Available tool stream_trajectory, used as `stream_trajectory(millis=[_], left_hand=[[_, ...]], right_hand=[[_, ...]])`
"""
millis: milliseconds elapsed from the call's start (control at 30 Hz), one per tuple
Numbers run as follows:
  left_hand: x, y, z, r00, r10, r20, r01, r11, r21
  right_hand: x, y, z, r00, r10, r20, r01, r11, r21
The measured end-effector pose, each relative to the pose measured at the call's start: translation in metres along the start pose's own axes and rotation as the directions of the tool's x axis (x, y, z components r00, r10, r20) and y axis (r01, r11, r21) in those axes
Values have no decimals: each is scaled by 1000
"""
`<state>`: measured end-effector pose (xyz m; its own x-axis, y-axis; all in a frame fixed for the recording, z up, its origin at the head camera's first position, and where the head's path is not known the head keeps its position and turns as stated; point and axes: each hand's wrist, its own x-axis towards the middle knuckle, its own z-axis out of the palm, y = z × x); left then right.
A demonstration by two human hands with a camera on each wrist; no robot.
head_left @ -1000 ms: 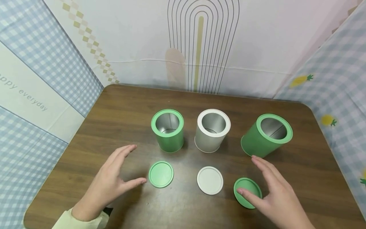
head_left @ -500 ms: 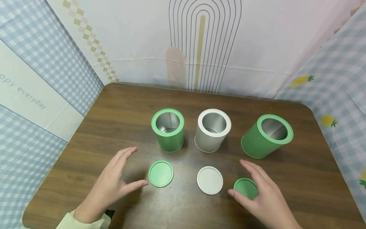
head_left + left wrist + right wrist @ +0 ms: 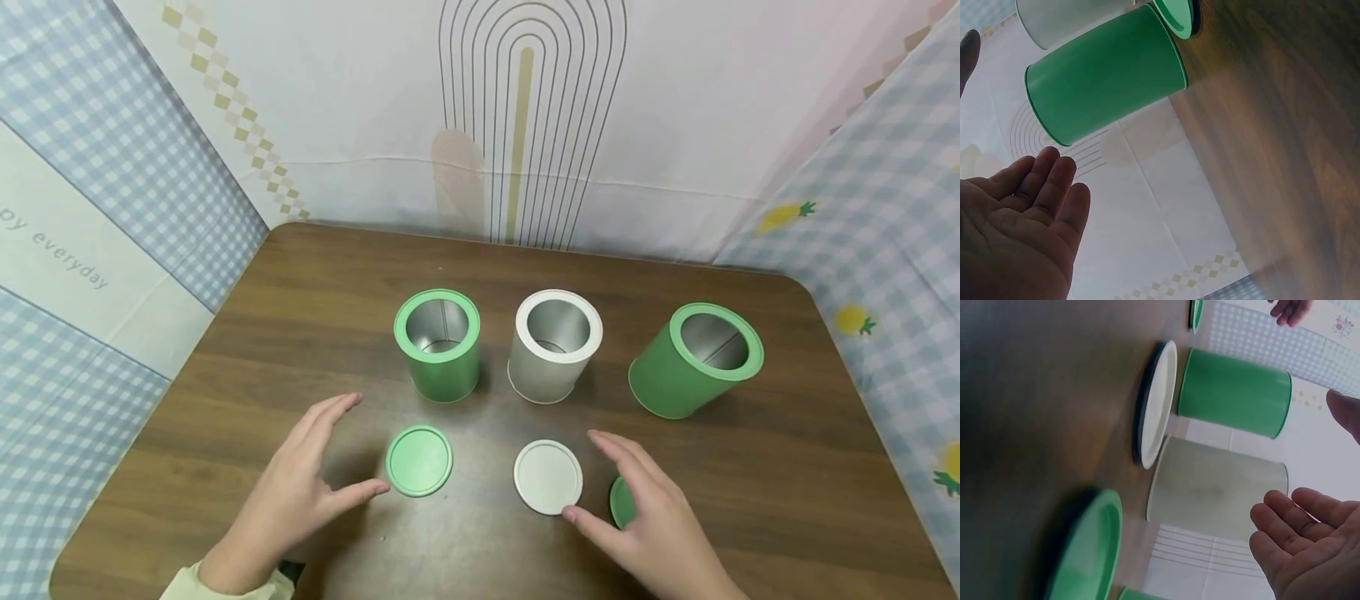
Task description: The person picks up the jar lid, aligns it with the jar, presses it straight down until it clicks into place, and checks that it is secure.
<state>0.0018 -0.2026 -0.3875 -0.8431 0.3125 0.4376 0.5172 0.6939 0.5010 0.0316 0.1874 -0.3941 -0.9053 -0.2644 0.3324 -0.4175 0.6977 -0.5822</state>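
Three round lids lie on the table in the head view: a light green lid (image 3: 419, 461), a white lid (image 3: 548, 477) and a darker green lid (image 3: 622, 502), the last partly hidden by my right hand. My left hand (image 3: 292, 483) hovers left of the light green lid, thumb tip at its edge, fingers spread and holding nothing. Over the darker green lid is my right hand (image 3: 648, 521), fingers apart and empty, its thumb tip by the white lid's edge. Behind the lids stand a green can (image 3: 444, 371), a white can (image 3: 546, 375) and another green can (image 3: 667, 375), all without lids.
The brown wooden table (image 3: 315, 308) has rounded far corners. A printed white cloth (image 3: 360, 92) hangs behind it, with blue checked cloth (image 3: 172, 158) at the left and a pineapple-print cloth (image 3: 885, 225) at the right.
My right hand has moved left, from beside the darker green lid to over it and up to the white lid. The left hand has barely moved; cans and lids stay put.
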Motion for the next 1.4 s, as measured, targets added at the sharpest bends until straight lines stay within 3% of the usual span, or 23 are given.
stream_trajectory(millis=[233,433,1400], left_hand=[[-2,0,6,1000,4,-3,-4,1000,-4],[-3,0,9,1000,2,0,-2,1000,-6],[-12,1,19,998,-30,63,29,1000,8]], right_hand=[[1,-5,18,995,-86,-51,88,996,27],[0,-9,31,993,-115,-17,116,990,85],[10,-24,57,998,-34,46,32,999,42]])
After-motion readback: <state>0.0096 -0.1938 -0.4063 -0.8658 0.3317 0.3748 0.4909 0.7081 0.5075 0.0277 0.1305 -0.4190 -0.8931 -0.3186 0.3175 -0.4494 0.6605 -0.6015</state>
